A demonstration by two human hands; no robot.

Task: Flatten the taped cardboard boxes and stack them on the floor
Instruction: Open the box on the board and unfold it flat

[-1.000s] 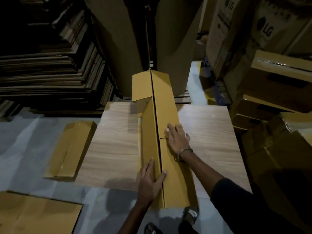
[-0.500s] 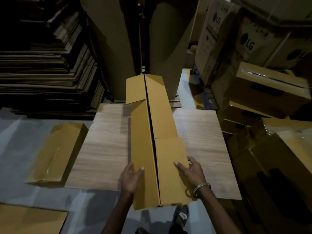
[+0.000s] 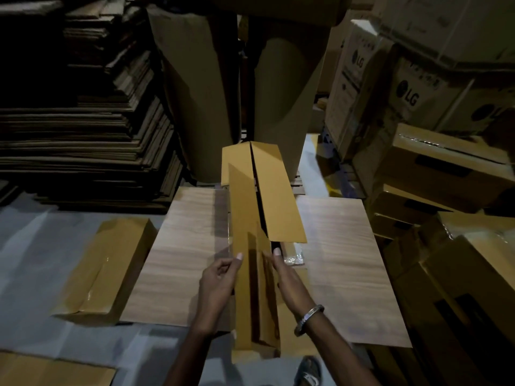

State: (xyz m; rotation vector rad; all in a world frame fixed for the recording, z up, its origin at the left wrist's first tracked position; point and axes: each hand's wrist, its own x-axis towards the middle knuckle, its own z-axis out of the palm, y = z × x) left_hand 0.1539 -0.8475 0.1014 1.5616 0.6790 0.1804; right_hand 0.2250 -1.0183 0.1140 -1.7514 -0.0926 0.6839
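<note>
Wooden board (image 3: 181,260): one box (image 3: 245,218), seemingly two hands.

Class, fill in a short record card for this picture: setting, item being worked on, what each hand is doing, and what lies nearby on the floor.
Setting: dim storeroom with stacked cardboard sheets and printed cartons
Work surface: wood-grain board on the floor
Item: long yellow box, near flaps open
Left hand: grips the left flap's edge
Right hand: fingers straight, reaching into the open end
Wrist: metal bangle on the right
Nearby: flattened taped box left of the board
</note>
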